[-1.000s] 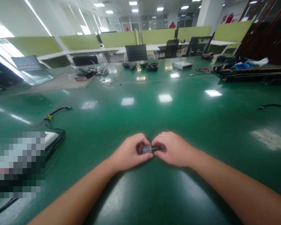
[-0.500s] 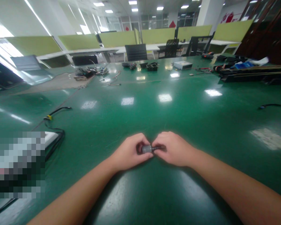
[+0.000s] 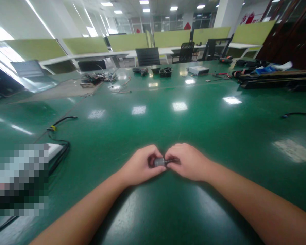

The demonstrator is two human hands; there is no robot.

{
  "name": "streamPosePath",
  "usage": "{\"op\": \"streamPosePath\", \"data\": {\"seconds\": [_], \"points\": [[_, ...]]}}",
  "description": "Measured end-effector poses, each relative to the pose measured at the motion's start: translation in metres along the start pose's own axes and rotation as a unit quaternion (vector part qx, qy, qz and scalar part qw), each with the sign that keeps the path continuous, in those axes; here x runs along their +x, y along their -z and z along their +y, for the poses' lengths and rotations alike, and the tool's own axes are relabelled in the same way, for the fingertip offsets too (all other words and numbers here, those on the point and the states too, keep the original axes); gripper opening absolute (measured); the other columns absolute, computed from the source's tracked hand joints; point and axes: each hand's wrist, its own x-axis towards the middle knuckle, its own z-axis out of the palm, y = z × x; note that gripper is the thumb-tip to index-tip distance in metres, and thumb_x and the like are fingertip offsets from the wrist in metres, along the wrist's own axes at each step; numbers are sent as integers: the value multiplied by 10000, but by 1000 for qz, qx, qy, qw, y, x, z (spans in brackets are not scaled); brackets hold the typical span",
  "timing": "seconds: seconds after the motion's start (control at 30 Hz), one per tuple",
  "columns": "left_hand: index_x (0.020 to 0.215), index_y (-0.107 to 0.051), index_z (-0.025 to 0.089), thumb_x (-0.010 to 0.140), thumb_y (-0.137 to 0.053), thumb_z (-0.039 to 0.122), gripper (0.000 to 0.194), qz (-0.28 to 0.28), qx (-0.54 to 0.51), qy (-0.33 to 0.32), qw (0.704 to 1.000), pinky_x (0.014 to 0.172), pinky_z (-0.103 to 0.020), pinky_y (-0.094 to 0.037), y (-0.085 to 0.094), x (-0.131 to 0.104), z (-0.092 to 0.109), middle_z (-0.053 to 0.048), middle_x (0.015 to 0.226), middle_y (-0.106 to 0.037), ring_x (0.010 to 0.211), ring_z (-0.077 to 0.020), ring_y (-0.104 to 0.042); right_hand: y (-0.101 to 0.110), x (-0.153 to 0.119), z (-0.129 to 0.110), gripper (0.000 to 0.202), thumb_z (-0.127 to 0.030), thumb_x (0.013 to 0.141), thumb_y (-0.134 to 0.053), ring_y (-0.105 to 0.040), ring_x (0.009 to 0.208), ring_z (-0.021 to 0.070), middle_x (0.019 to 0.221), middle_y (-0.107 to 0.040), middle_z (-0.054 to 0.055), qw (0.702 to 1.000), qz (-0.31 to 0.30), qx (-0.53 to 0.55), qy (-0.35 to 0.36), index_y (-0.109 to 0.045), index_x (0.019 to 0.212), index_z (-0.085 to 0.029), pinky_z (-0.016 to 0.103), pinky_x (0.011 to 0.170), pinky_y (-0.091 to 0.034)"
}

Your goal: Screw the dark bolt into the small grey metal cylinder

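Both hands meet low in the middle of the view, over the green tabletop (image 3: 153, 132). Between the thumb and fingers of my left hand (image 3: 141, 165) is a small grey cylinder (image 3: 159, 162), lying sideways; its left end is dark and partly hidden by the palm. A thin dark piece (image 3: 171, 160) extends from the cylinder's right end. My right hand (image 3: 186, 161) pinches this thin piece, with its fingers curled and the thumb below. Whether the two pieces are joined or only touching, I cannot tell.
To the left are a blurred-out device (image 3: 17, 177) and black cables (image 3: 62, 149). Electronic parts (image 3: 102, 78), a grey box (image 3: 198, 70) and long black rails (image 3: 275, 81) lie along the far side. Another cable end (image 3: 295, 115) is at right.
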Motion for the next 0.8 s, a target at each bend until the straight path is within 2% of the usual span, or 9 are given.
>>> {"op": "streamPosePath", "data": {"seconds": [0.8], "points": [[893,-582,181,824,-721,352,231,2,5,3,1000,626,-248,-396,1,0,3,3,810,-588,705,-143,-537,6,-2,0,34,-212,863,-673,-589,809,161,864,-689,7,1000,-4,-8,11,-682,896,-209,289,761,-408]]}}
